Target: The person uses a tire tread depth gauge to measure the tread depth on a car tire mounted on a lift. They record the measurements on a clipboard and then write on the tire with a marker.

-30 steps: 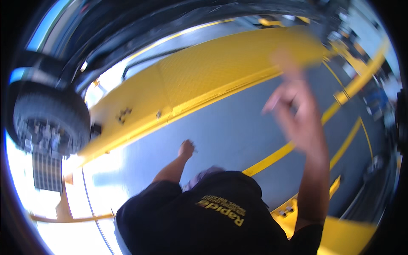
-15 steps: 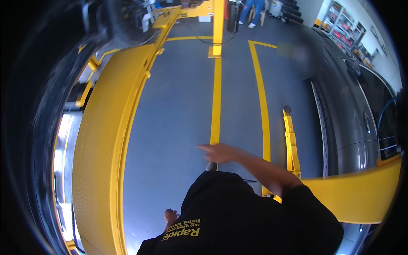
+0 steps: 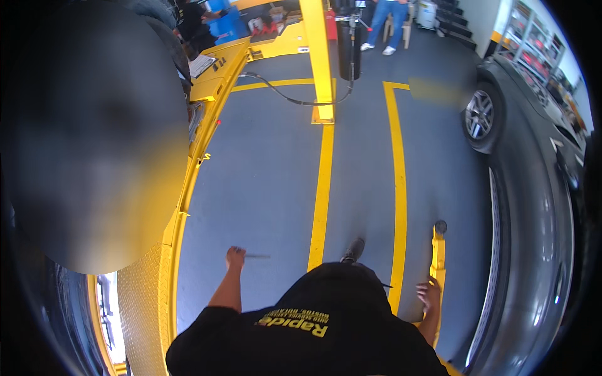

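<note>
My left hand [image 3: 236, 257] is closed around one end of a slim grey metal tool [image 3: 258, 255], which points to the right above the floor; its exact kind is too small to tell. My right hand [image 3: 429, 294] hangs low on the right with fingers loosely apart and nothing visible in it. Just beside that hand is a yellow lift arm [image 3: 438, 254] with a round dark pad at its tip; whether they touch I cannot tell. One dark shoe [image 3: 354, 249] of mine shows ahead of my black shirt.
A yellow ramp [image 3: 141, 294] with a raised vehicle runs along the left. Ahead stands a yellow post [image 3: 318, 62] with a hose [image 3: 285, 97] hanging beside it. A dark car [image 3: 533, 207] lines the right. People stand at the back beyond the grey floor [image 3: 263, 169].
I have moved forward along the floor. My left hand has come up and forward, showing the tool. My right arm has swung from across my front back to the right side.
</note>
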Demonstrator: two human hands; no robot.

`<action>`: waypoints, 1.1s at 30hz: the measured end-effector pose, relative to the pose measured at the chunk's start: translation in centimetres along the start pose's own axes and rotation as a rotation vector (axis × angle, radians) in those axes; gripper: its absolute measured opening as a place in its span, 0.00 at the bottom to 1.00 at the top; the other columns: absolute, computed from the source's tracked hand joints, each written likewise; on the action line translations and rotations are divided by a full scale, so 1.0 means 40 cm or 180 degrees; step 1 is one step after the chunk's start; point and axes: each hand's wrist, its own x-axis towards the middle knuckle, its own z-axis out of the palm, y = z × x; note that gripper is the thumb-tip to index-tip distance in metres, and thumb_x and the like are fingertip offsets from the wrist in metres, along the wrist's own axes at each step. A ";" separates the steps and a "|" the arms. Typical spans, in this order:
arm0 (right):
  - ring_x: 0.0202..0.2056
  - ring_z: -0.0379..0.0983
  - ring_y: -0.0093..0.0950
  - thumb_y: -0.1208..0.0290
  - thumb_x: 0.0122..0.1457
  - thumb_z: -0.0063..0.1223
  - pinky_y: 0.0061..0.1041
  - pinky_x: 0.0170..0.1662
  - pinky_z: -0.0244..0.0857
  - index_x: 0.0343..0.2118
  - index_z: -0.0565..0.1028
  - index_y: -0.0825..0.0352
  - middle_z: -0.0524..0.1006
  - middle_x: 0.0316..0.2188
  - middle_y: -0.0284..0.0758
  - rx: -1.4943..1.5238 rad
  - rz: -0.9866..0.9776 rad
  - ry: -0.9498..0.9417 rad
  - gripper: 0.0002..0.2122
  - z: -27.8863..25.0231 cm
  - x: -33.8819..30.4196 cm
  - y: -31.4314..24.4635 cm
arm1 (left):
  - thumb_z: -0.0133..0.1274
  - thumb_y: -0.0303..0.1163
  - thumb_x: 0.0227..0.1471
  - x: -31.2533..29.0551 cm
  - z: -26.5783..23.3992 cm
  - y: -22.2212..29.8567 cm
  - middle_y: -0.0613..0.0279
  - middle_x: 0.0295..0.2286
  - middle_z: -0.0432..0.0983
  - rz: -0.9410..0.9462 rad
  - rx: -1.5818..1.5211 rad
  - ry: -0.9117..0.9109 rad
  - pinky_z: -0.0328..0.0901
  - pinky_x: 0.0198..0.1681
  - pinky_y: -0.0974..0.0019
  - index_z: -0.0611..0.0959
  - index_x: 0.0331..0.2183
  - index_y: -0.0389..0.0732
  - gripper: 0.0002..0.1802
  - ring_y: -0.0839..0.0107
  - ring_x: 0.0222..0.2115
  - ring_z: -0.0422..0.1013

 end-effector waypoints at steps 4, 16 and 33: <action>0.32 0.76 0.25 0.71 0.63 0.47 0.25 0.37 0.71 0.60 0.66 0.63 0.81 0.36 0.38 -0.0753 -0.0616 -0.1594 0.21 0.204 0.195 -0.310 | 0.62 0.39 0.48 0.264 -0.042 0.485 0.53 0.36 0.81 -0.1008 -0.0329 -0.0278 0.69 0.43 0.57 0.82 0.37 0.38 0.17 0.57 0.39 0.77; 0.39 0.79 0.31 0.63 0.66 0.50 0.33 0.43 0.74 0.63 0.63 0.63 0.79 0.46 0.40 -0.1980 0.0542 -0.1476 0.24 0.284 1.020 -1.251 | 0.59 0.34 0.46 0.960 0.586 1.146 0.52 0.35 0.81 -0.0785 -0.0411 -0.0758 0.71 0.43 0.53 0.83 0.36 0.42 0.13 0.53 0.40 0.77; 0.39 0.76 0.28 0.62 0.66 0.46 0.29 0.43 0.70 0.58 0.68 0.65 0.80 0.41 0.37 -0.2085 -0.0816 -0.1964 0.20 0.525 2.137 -2.704 | 0.63 0.41 0.45 1.679 1.045 2.128 0.47 0.40 0.81 -0.2341 -0.1405 -0.1319 0.70 0.48 0.54 0.83 0.41 0.44 0.20 0.53 0.43 0.77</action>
